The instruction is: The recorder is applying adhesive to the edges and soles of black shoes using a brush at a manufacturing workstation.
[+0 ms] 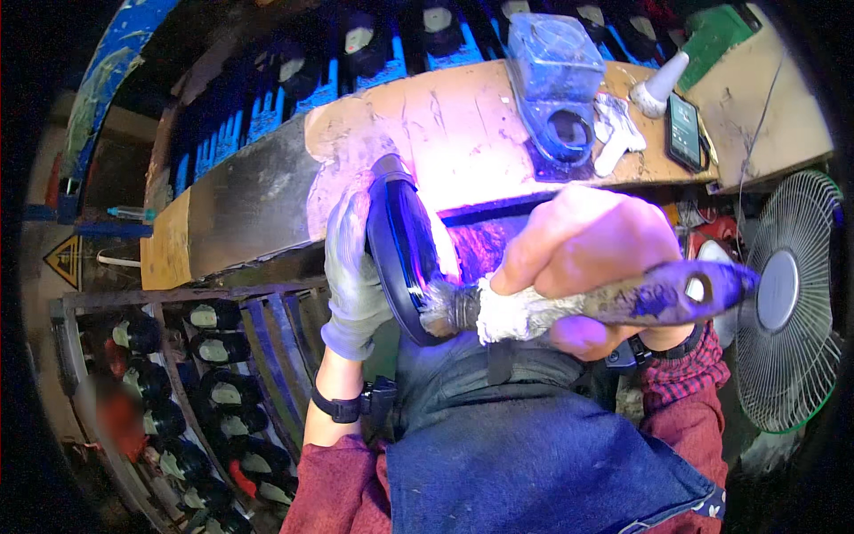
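My left hand [353,267], in a pale grey glove, grips a glossy black shoe [397,240] from its left side. The shoe stands on end in front of my body, and violet light reflects along it. In my bare right hand [592,245] is a flat-handled brush [645,301], its neck wrapped in white material and its handle pointing right. The brush's bristles [442,307] meet the lower right side of the shoe. Parts of my left fingers are hidden behind the shoe.
Ahead runs a cardboard-covered bench edge [427,107], with shoes on blue slats behind it. A clear-lidded blue container [556,62], a white cloth [616,129] and a phone [684,133] lie there. A fan [787,298] stands right. At lower left is a shoe rack [178,356].
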`<action>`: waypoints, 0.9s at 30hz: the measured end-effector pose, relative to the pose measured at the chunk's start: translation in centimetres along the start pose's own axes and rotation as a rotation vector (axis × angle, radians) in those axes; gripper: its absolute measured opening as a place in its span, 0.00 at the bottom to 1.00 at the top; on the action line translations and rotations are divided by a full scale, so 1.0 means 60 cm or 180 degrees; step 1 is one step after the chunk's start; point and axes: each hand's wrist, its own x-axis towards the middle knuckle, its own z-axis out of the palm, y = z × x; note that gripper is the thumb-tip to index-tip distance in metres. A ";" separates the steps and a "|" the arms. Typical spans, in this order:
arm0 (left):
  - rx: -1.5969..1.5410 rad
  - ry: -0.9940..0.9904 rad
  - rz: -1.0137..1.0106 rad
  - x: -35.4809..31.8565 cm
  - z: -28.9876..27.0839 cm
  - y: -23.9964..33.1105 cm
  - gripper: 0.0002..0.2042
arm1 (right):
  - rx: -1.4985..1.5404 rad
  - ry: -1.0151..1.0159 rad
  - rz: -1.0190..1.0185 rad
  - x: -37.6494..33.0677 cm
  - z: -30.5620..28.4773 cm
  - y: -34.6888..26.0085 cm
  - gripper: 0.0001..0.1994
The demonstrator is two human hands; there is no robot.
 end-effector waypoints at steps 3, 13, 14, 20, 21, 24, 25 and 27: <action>-0.0387 -0.0102 -0.0382 0.047 -0.017 0.011 0.43 | 0.0126 0.0313 -0.0144 0.014 -0.007 -0.006 0.20; -0.2666 -0.2157 -0.2212 0.093 -0.085 0.081 0.47 | 0.0833 0.1494 0.0450 0.062 -0.016 0.040 0.04; -0.2722 -0.2129 -0.2129 0.087 -0.081 0.085 0.49 | 0.0619 0.1751 0.0521 0.065 -0.015 0.046 0.04; -0.2686 -0.2408 -0.2706 0.070 -0.074 0.088 0.48 | 0.0273 0.1427 0.0479 0.071 -0.015 0.073 0.05; -0.2731 -0.2403 -0.2746 0.073 -0.074 0.085 0.47 | 0.0308 0.1417 0.0457 0.065 -0.011 0.075 0.05; -0.3279 -0.2284 -0.2865 0.082 -0.069 0.073 0.43 | 0.0208 0.1159 0.0464 0.041 -0.006 0.082 0.05; -0.3489 -0.2214 -0.2891 0.083 -0.067 0.069 0.41 | 0.0330 0.1171 0.0506 0.032 -0.002 0.085 0.06; -0.3531 -0.2017 -0.2995 0.081 -0.058 0.059 0.36 | 0.0590 0.1189 0.0592 0.015 0.006 0.096 0.06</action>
